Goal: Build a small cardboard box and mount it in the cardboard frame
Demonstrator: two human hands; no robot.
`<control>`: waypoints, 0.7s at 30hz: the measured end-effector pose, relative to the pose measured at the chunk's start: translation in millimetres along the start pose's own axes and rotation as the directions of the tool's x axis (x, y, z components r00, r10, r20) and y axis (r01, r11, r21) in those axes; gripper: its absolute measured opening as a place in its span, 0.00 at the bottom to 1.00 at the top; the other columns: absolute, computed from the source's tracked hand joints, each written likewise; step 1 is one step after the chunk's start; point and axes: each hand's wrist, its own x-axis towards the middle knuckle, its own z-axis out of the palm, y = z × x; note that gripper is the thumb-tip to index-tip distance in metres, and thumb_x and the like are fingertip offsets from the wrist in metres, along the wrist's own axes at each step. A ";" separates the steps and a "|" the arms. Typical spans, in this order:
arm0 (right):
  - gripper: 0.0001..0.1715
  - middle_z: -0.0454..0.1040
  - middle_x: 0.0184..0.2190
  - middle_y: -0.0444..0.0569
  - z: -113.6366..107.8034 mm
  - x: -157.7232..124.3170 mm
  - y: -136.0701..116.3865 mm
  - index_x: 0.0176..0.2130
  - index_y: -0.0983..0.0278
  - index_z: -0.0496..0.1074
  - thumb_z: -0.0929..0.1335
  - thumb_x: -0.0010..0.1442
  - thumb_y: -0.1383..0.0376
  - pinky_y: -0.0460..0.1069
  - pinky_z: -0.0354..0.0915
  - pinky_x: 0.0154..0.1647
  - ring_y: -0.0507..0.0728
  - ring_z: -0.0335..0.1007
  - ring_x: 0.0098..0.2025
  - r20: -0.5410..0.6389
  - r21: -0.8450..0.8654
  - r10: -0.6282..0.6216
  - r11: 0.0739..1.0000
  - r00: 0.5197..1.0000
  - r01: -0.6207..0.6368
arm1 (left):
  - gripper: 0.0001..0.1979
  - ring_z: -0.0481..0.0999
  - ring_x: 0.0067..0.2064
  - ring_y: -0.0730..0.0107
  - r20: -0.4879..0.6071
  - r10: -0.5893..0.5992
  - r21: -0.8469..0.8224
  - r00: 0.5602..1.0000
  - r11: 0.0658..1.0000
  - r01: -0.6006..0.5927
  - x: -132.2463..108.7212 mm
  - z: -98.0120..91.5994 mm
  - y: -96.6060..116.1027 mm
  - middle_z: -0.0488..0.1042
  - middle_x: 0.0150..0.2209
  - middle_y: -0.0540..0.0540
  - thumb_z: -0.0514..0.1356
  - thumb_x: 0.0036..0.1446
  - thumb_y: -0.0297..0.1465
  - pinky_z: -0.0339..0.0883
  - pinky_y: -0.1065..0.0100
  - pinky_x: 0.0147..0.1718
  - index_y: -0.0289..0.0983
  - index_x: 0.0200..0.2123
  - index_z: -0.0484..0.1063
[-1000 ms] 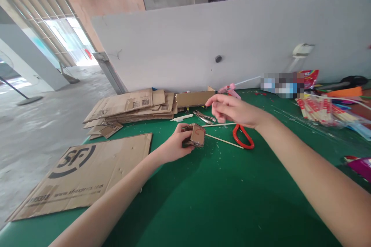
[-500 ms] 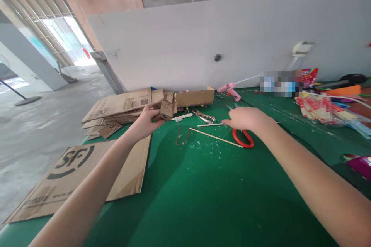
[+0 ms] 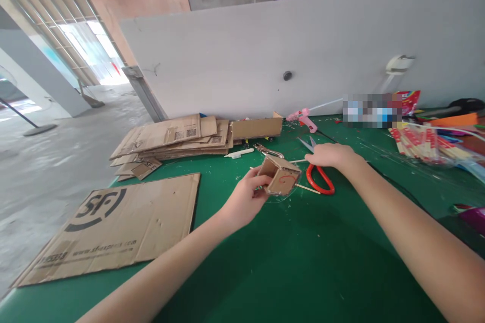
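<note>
pinching a small cardboard box [image 3: 285, 181], the left hand [image 3: 244, 203] is the nearer of the two, with its fingers closed on the box's left side. think of a clock where 12 is straight away from the person. the box is at 2 o'clock from the left hand, tipped, up off the green table [image 3: 261, 272], with a red squiggle on the side that shows. a flat cardboard sheet [image 3: 151, 227] lies near 9 o'clock from that hand. a thin wooden stick [image 3: 308, 189] pokes out past the box, between 3 and 4 o'clock from it.

a bit farther off are the red-handled scissors [image 3: 328, 192]. they lie the long way from 11 to 5, blade tips out at 11 and a bit apart, one red loop down toward 5. the right hand [image 3: 330, 155] is right on them, just where the blades meet the handles, so it is much nearer to them than the left hand is. its fingers are bent and point down. i cannot tell if they grip the scissors or just touch them. from the right hand, the box is at 8 o'clock, close but not touching.

past that, metal pliers [image 3: 270, 152] lie at 11 o'clock from the box, and a pink glue gun [image 3: 309, 124] rests at 11 o'clock from the right hand.
</note>
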 end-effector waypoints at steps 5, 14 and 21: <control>0.36 0.71 0.52 0.66 7.9 6.2 5.8 0.54 0.69 0.68 0.59 0.59 0.46 0.61 0.65 0.46 0.72 0.68 0.53 -0.080 0.042 0.066 0.997 0.995 -0.062 | 0.09 0.73 0.44 0.65 0.228 -0.012 0.432 0.974 0.897 -0.089 -7.7 -4.8 -0.2 0.67 0.50 0.43 0.54 0.61 0.29 0.70 0.63 0.43 0.40 0.38 0.74; 0.43 0.73 0.47 0.69 23.7 17.6 15.2 0.48 0.71 0.73 0.52 0.61 0.41 0.60 0.66 0.45 0.72 0.71 0.49 -0.189 0.202 0.155 0.973 0.970 -0.116 | 0.12 0.72 0.35 0.66 0.369 0.051 0.805 0.928 0.482 -0.346 -9.9 -10.1 -2.1 0.69 0.42 0.45 0.51 0.60 0.23 0.66 0.63 0.35 0.43 0.41 0.71; 0.37 0.70 0.53 0.67 -3.4 9.7 25.1 0.53 0.70 0.69 0.52 0.63 0.47 0.57 0.66 0.44 0.70 0.70 0.52 -0.020 0.154 0.064 0.986 0.998 -0.061 | 0.16 0.72 0.34 0.66 0.387 0.029 0.849 0.922 0.379 -0.368 -4.6 -29.3 -3.8 0.70 0.46 0.43 0.52 0.54 0.18 0.66 0.64 0.35 0.40 0.42 0.71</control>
